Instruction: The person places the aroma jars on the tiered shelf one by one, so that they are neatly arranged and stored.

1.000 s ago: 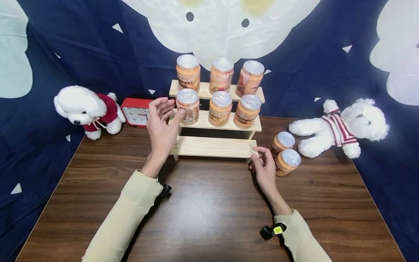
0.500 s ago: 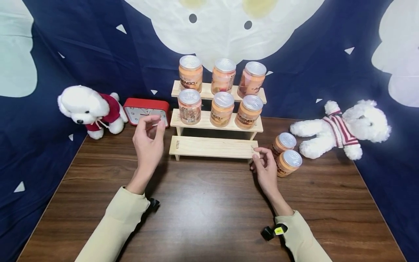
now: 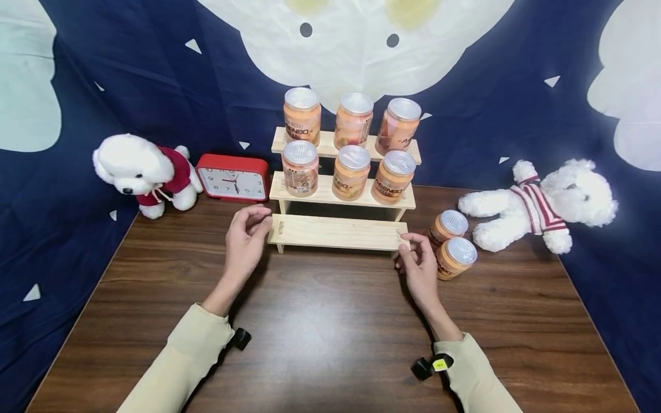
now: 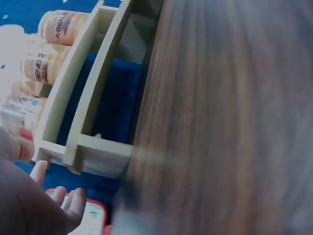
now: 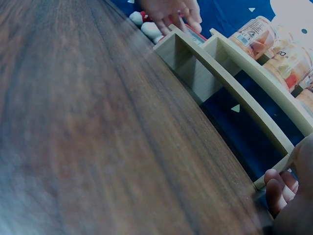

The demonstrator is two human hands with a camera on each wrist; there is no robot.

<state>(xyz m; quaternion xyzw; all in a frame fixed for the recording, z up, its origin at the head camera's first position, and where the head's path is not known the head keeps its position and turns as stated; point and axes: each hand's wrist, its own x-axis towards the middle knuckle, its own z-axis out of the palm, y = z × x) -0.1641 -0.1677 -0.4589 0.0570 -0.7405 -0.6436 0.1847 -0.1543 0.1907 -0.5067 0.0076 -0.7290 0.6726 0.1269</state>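
Note:
A three-step wooden display stand (image 3: 341, 232) is at the middle of the table, its lowest step bare. My right hand (image 3: 420, 267) grips the right end of that step, thumb near its top; in the right wrist view the fingers (image 5: 276, 193) curl at the end panel. At the stand's left end, my left hand (image 3: 245, 238) has its fingers loosely bent, with thumb and fingertips right beside the lowest step. Peach-coloured jars with silver lids, such as the left one (image 3: 300, 172) on the middle step and another (image 3: 302, 117) on the top step, stand upright in rows.
Two more jars, the nearer one (image 3: 456, 259) by my right hand, stand on the wooden table (image 3: 320, 344). A red clock (image 3: 233, 178) and a white plush dog (image 3: 144, 172) are at the left. Another plush toy (image 3: 539, 203) lies at the right, before a dark blue cloth backdrop (image 3: 155, 69).
My left hand has left the middle step's left jar, moved left and down past the clock, then come right to the lowest step's left end. The right hand stays at the step's right end.

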